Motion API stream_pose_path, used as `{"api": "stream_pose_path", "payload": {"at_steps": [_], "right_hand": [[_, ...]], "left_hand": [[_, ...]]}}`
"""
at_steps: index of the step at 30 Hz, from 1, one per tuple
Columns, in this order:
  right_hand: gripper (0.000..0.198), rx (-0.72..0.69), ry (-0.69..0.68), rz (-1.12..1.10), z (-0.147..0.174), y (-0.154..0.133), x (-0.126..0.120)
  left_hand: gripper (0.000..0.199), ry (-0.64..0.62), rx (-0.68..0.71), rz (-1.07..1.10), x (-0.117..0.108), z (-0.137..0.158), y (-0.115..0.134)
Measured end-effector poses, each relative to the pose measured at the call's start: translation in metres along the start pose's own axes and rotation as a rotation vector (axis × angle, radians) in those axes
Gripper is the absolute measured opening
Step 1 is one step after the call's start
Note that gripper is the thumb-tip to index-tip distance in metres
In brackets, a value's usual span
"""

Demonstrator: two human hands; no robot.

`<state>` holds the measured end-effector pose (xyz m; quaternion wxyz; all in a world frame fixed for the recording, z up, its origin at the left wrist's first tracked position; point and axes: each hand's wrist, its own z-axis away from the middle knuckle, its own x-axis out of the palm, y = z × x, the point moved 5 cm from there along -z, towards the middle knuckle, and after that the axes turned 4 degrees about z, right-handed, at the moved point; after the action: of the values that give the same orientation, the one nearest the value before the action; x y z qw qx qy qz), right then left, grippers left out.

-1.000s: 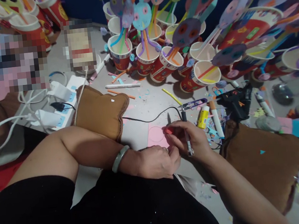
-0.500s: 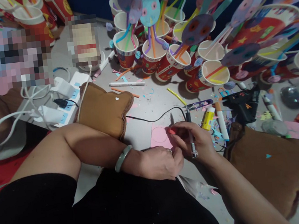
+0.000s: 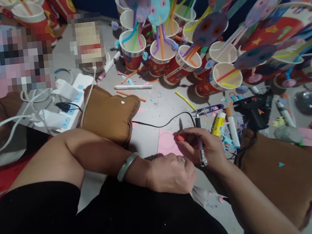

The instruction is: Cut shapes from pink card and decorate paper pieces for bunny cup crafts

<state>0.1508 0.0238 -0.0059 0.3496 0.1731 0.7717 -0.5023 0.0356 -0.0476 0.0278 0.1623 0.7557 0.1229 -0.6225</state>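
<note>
My left hand (image 3: 171, 173), with a ring and a pale green bangle (image 3: 127, 167) on the wrist, is closed at the near edge of a pink paper (image 3: 165, 149). Its fingertips are turned under, so whatever they hold is hidden. A drawn circle shows on the paper. Just to the right, my right hand (image 3: 210, 146) is closed, with a black and clear pen (image 3: 200, 138) held across its fingers. A small red thing (image 3: 179, 137) shows at its thumb and index tips; its kind is unclear.
Paper cups (image 3: 182, 64) with straws and paper faces crowd the back right. A brown cushion (image 3: 108, 116) lies left, another (image 3: 284, 174) right. A glue stick (image 3: 218, 124), scissors (image 3: 209, 109), a marker (image 3: 133, 87) and a power strip (image 3: 77, 97) lie about.
My left hand has shifted a little right and towards me, and its ring now shows more plainly. The right hand keeps almost the same place and grip.
</note>
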Motion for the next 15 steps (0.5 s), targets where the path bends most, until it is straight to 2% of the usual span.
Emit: {"api": "stream_pose_path", "payload": {"at_steps": [6,9,15], "right_hand": [[0.021,0.044,-0.057,-0.070,-0.002,-0.002,-0.002],[0.022,0.069,-0.064,-0.080,-0.001,-0.001,-0.004],[0.020,0.056,-0.048,-0.051,0.000,0.000,-0.002]], "left_hand": [[0.037,0.043,-0.270,-0.232,-0.013,-0.001,-0.008],[0.039,-0.002,-0.299,-0.269,-0.006,0.000,-0.008],[0.035,-0.092,-0.293,-0.150,0.006,-0.001,-0.008]]}}
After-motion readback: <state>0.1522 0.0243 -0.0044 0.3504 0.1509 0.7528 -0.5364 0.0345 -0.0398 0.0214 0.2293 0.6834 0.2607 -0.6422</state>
